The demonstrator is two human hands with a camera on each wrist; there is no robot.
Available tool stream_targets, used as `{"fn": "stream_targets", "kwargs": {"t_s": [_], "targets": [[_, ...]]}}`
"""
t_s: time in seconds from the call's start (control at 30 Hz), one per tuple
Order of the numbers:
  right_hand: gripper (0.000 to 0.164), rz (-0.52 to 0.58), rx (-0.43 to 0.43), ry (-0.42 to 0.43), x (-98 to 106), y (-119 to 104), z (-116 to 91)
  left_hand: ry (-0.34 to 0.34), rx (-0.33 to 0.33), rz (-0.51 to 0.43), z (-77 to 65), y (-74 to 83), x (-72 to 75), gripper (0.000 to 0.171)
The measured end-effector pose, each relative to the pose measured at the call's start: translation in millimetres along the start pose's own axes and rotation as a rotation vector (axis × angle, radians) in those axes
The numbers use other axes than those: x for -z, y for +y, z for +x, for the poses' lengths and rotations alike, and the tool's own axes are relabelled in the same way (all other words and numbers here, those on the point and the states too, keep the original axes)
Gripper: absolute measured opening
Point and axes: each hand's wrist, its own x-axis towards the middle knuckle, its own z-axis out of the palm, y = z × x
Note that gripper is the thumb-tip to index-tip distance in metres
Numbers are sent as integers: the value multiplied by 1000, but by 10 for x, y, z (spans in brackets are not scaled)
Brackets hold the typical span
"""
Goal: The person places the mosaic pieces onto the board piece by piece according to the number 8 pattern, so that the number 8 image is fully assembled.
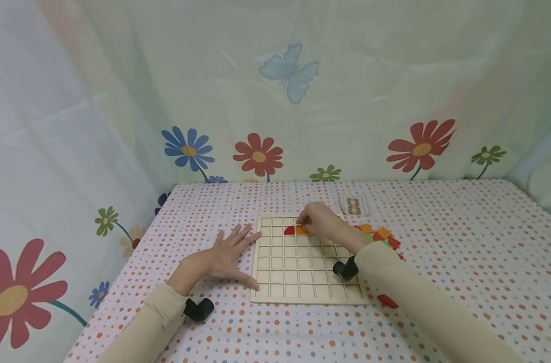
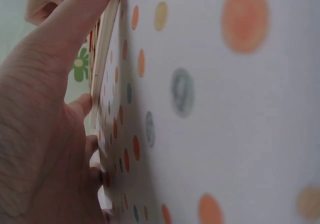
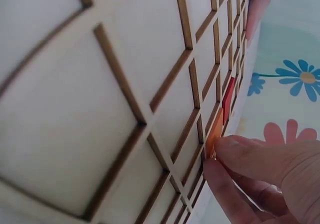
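Note:
A pale wooden grid board with square cells lies on the table. In one of its far cells sits a red tile with a curved edge, and right beside it is an orange tile. My right hand reaches over the far part of the board and pinches the orange tile between thumb and fingertips; the right wrist view shows the thumb at its edge. With fingers spread, my left hand rests along the board's left side, thumb and forefinger at its edge.
A cluster of red, orange and green tiles lies right of the board, partly behind my right forearm. One red piece lies nearer me. Behind the board is a clear case with a coloured pattern. A dotted cloth covers the table.

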Motion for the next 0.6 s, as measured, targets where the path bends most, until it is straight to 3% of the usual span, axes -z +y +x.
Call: {"fn": "stream_targets", "kwargs": {"t_s": [0.13,0.3,0.6], "targets": [[19,-7,71,33,5,55,-119,-9,14,11,8,1,-13,122],[17,15,129,56,72,74,-451,-9,26,22,9,7,-32,122],[13,112,107,-146,322,-27,-1220,5,-5,20,3,0,8,121]]}}
